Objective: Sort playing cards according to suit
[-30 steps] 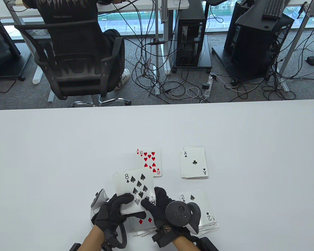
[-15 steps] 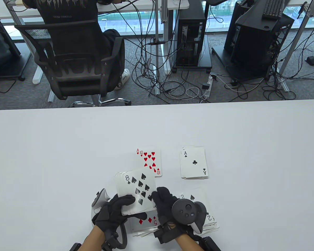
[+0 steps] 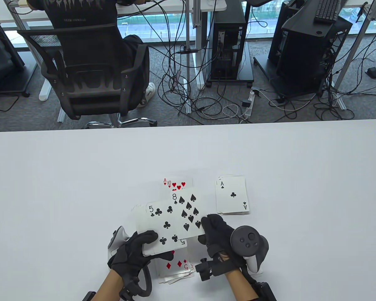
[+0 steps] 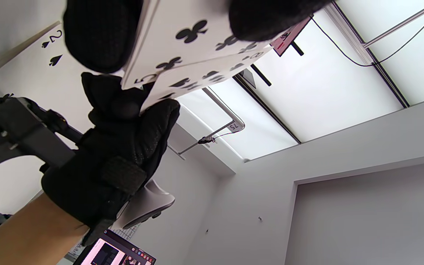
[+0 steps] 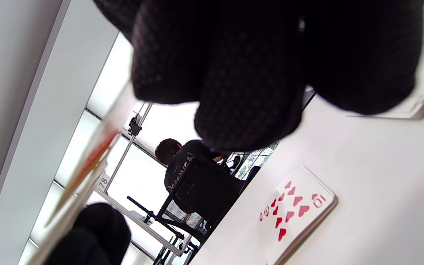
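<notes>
Left wrist view, two of spades (image 4: 52, 51), hidden from table view

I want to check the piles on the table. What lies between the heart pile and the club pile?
Bare table lies between the heart pile and the club pile, seen in the table view.

**White table, four card piles**

White table (image 3: 65, 188), rounded far corners. Lying on it, face up: hearts pile (image 3: 175, 183) topped by a 10, an ace's corner showing at its left edge, near half covered by a held card. Clubs pile (image 3: 232, 195) to its right, ace on top, apart from the hearts. Diamonds pile (image 3: 175, 268) at near edge, loosely fanned, 5 on top. Spades pile (image 4: 55, 48), 2 on top.
</notes>
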### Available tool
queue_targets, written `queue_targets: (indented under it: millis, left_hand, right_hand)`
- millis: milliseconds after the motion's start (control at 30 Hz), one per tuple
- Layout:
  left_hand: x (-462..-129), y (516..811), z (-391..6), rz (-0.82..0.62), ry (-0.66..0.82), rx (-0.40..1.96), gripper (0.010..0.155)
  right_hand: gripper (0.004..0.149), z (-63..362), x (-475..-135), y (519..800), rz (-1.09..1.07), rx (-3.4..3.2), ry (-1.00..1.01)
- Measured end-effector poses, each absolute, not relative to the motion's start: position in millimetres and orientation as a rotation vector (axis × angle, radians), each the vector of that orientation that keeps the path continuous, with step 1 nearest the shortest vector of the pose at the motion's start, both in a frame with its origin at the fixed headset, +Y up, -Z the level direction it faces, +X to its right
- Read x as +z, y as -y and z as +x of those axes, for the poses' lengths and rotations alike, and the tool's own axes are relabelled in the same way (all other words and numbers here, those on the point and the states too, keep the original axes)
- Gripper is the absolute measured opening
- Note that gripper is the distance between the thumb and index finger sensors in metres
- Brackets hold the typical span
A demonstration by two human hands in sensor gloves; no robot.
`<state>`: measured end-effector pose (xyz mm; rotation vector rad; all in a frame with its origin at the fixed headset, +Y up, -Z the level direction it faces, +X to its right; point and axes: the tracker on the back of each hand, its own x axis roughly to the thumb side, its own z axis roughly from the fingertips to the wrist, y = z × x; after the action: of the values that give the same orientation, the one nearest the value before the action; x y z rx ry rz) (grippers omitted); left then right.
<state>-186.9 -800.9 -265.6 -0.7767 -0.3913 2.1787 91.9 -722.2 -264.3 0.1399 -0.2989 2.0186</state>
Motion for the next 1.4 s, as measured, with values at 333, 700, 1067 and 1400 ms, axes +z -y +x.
queue_targets:
  millis: [333,700,1067,1400]
  left_hand:
    - [-269,805,-197,-0.728,0.328,2.211,0.053]
    - [-269,804,-199,-0.715,0.321,2.219,0.053]
    - [-268,803,-199,-0.721,0.316,2.218,0.053]
    - [-268,803,-199,-0.728,0.326,2.216,0.053]
  right_hand:
    - [0.04,148,-264,713,0.066,2.313,0.014]
    - [0.044,162,-243,753,-0.023,2.935,-0.404]
    - [0.048,147,-240,772,0.07,3.176,-0.547]
    - [0.055,140,-253,737,0.02,3.106,-0.481]
